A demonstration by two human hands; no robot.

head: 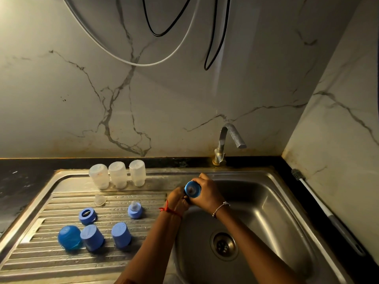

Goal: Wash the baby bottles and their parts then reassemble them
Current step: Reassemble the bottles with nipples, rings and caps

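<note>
Over the left rim of the sink basin [287,201], my right hand [207,193] grips a blue screw ring [192,188] with a nipple inside it. My left hand [177,198] pinches at its lower edge; what it holds is hidden. Three clear bottles [118,174] stand upside down at the back of the drainboard [51,261]. On the ribs lie a loose clear nipple [99,199], an empty blue ring [87,216], a blue ring with a nipple fitted [135,210], two blue caps [92,236] [121,234] and a rounder blue cap [69,238].
A metal tap [227,140] rises behind the basin, with no water running. The drain [223,244] sits in the basin's floor. A bottle brush [320,203] lies along the dark counter at the right wall. Cables hang on the marble wall above.
</note>
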